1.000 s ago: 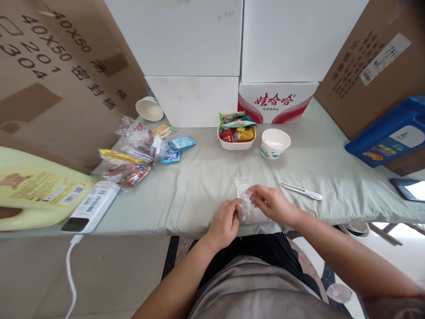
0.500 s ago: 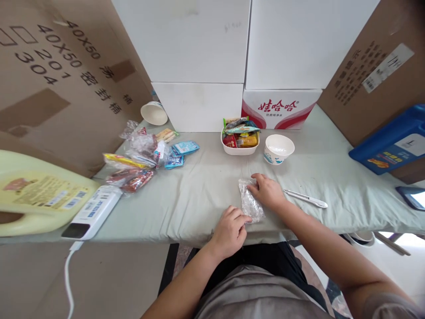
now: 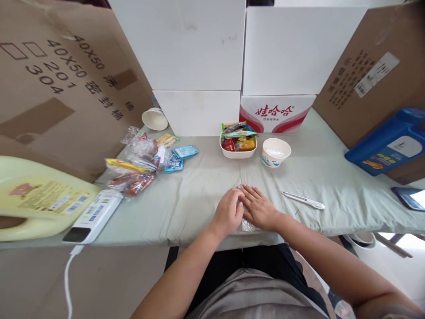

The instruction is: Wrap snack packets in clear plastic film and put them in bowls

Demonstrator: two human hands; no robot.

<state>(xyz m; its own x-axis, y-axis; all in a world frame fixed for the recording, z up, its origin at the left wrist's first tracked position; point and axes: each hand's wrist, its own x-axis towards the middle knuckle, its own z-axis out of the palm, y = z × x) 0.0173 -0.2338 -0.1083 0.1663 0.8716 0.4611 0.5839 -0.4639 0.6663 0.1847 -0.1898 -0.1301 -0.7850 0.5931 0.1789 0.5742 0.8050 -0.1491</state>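
Cardboard boxes wall in the left of the counter, with a pale yellow jug lying on its side and a white power strip just beside it. Further in, a loose heap of snack packets lies near the back. At the near edge the left hand rests palm down, fingers loosely curled, its fingertips touching those of the right hand, which lies flat with fingers spread. Both press on a clear plastic bag that is almost wholly hidden beneath them; only a crinkled bit shows at the near edge between the wrists. Its long axis cannot be told from here, but it lies directly under both palms, slightly more under the right. Behind the hands stand a white tray of packets and a paper bowl. To the right, well apart from the right hand, a slim white pen-like tool lies with its long axis running left to right.
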